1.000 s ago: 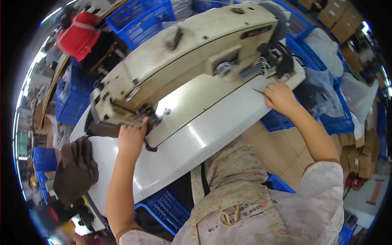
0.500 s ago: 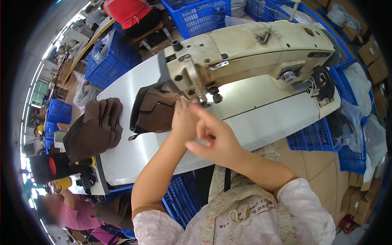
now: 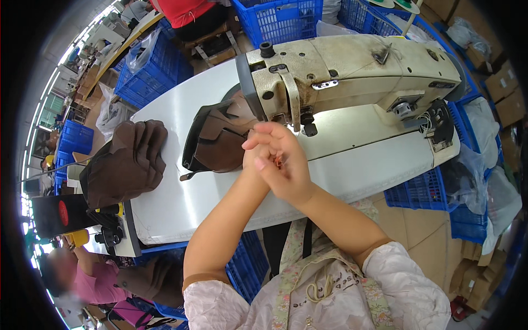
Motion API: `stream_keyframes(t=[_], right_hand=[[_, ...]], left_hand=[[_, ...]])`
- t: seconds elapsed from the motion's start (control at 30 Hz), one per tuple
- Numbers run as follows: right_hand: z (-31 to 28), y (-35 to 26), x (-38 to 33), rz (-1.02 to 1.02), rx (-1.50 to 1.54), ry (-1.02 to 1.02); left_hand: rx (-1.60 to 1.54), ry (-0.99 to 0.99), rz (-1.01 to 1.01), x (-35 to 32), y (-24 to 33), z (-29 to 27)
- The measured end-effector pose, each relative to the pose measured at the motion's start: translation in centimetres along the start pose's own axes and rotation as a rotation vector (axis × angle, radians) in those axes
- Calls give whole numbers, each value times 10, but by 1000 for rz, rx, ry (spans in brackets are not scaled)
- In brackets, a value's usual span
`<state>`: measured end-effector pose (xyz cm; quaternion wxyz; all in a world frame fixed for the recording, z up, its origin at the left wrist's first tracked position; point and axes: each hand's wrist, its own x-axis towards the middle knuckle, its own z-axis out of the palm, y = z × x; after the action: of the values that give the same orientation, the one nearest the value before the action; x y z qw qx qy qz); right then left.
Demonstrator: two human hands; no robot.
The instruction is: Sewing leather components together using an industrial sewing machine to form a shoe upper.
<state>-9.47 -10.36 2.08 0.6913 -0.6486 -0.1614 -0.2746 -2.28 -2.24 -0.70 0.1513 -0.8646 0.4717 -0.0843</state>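
My two hands meet on the white table just in front of the needle of a cream industrial sewing machine [image 3: 352, 71]. My right hand [image 3: 286, 168] lies over my left hand [image 3: 248, 160] and hides most of it. Their fingers curl together, and a small orange-red bit shows between them; I cannot tell what it is. A folded brown leather-like piece [image 3: 214, 140] lies under the machine head, touching the left side of my hands. A stack of similar brown pieces [image 3: 129, 162] rests farther left on the table.
The white table [image 3: 363, 165] has blue plastic crates around it, at the back [image 3: 278, 19], at the right [image 3: 423, 192] and below the front edge [image 3: 247, 269]. A black box with a red button [image 3: 55, 214] sits at the left. Another person in pink [image 3: 93, 280] is at the lower left.
My right hand has left the machine's right end and crossed over to my left hand at the needle. The view has swung so the machine now sits at the upper right.
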Motion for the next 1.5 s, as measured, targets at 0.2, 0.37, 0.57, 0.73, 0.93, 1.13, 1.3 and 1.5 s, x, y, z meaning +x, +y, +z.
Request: stream_keyframes(t=[0.2, 0.37, 0.57, 0.73, 0.93, 1.13, 1.3, 1.5], right_hand=[[4, -8, -16, -58, -289, 49], [12, -1, 5, -32, -443, 169], [0, 2, 9, -286, -278, -13], [4, -5, -13, -92, -390, 76], [10, 0, 11, -24, -242, 127], [-8, 3, -5, -118, -5, 85], [-59, -6, -18, -220, -715, -73], [-88, -37, -56, 289, -382, -190]], left_hand=[[-4, 16, 2, -1, 2, 2], [-18, 6, -3, 1, 1, 1], [-37, 5, -13, -3, 2, 2], [-47, 8, -19, -4, 0, 4], [-62, -9, -28, -5, 0, 4], [-31, -32, -64, -4, 0, -4], [104, -301, -130, 11, -3, -11], [111, -389, -326, -32, -48, 5]])
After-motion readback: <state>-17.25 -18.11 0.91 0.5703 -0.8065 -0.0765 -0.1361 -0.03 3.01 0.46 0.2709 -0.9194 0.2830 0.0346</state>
